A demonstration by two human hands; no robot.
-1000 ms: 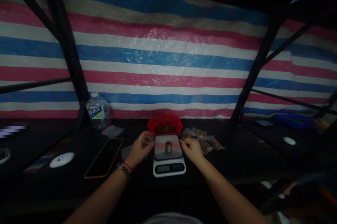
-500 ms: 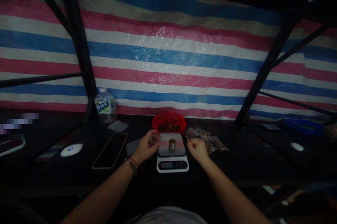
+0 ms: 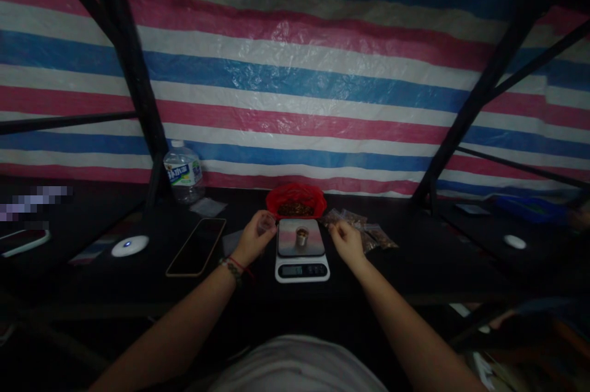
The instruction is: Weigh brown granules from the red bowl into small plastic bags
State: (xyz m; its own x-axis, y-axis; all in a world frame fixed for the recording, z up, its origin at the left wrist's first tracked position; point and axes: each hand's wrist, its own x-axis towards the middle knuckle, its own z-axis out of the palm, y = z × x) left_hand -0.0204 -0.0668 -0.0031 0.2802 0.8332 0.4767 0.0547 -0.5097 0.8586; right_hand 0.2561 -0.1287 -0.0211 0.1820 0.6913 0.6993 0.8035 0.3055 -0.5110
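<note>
My left hand (image 3: 252,239) is closed around a small clear plastic cup (image 3: 266,223), left of a white kitchen scale (image 3: 282,269). On the scale's metal plate stands a small cup (image 3: 302,237) with brownish bits in it. My right hand (image 3: 346,241) is in a pinch just right of the plate; whatever its fingertips hold is too small to tell. Beside that hand lie several clear bags (image 3: 380,237) with brown contents. Behind the scale, a red plastic bag or bowl (image 3: 276,198) holds many small brown pieces (image 3: 297,209). The scale's display is lit but its digits are blurred.
Left of my left hand lie a phone (image 3: 197,247), flat empty-looking clear bags (image 3: 208,207) and a white round device (image 3: 130,246). A clear labelled bottle (image 3: 185,174) stands near a dark frame post (image 3: 138,78). Striped sheeting (image 3: 295,115) hangs behind the black table.
The camera view has tilted slightly, so the table sits a little higher in the picture. My left hand with the cup has drawn slightly left, away from the scale plate.
</note>
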